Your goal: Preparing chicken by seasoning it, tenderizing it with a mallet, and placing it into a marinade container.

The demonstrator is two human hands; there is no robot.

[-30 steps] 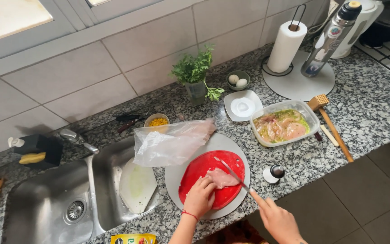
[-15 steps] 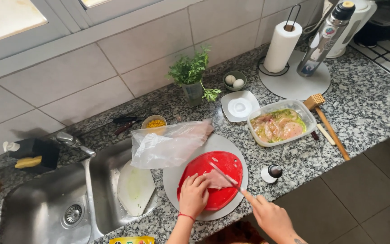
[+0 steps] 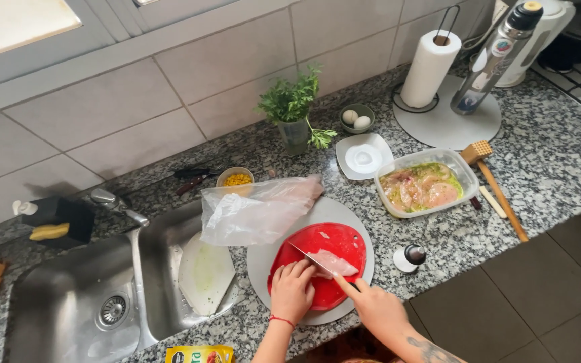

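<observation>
Pale raw chicken fillet (image 3: 334,263) lies on the red round plastic cutting board (image 3: 324,243), directly under both hands. Compared with a second ago the left hand (image 3: 292,290) has slid a little further onto the near end of the meat, its fingers now pressed flat and close together on it, while the right hand (image 3: 376,310) keeps its closed grip on the handle of the steel-bladed kitchen knife (image 3: 312,257). The blade sits laid almost flat across the fillet, its tip reaching up and to the left of the left hand's fingertips, so the slicing looks to be under way rather than starting.

The red board rests on a larger grey round board (image 3: 263,259). Just beyond the left hand, a clear plastic bag with more raw meat (image 3: 257,210) sprawls over the far rim of that grey board, touching it and close to the blade's tip; it is the nearest thing that could crowd the cut. Right of the right hand stands a small white shaker with a black top (image 3: 410,257), and further off a clear rectangular container of marinated chicken pieces (image 3: 426,183). Left of the left hand, a pale oval board (image 3: 204,274) leans in the steel sink (image 3: 68,316).
</observation>
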